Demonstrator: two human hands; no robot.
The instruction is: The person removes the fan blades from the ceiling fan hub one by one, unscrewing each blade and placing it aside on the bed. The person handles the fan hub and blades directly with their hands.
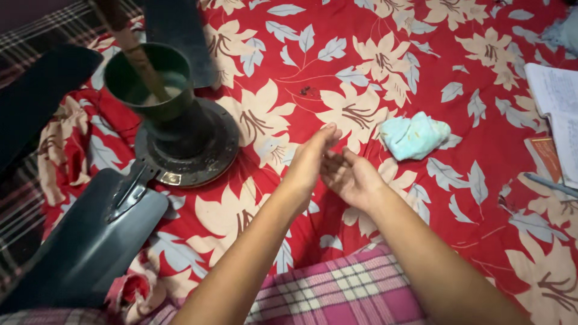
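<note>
- Showing two bare hands held together above the middle of a red bedsheet printed with cream flowers and pale leaves [373,36]: the left hand [310,159] stands edge-up with fingers straight, the right hand [349,177] lies palm-up against it, fingers loosely spread. Both are open and grasp nothing.
- Nearest thing: one crumpled pale-blue cloth [414,137], resting on the sheet just beyond the right hand, towards the sheet's right side, apart from both hands.
- Handling, as a judgement: the cloth looks soft, light and limp, not fragile; a pinch anywhere on its bunched folds should lift it, though it would hang and unfold.
- Towards the left edge lies one dismantled ceiling fan: a dark round metal motor housing [186,144] topped by a dark green cup-shaped cover [150,78], with a down rod [129,42] running up from the cup.
- Fan blades [90,241] counted: three dark grey ones in view. The assembly looks heavy and rigid.
- At the right edge: an open notebook [557,102] and one pen [551,183].
- A pink checked cloth [349,295] lies at the near edge.
</note>
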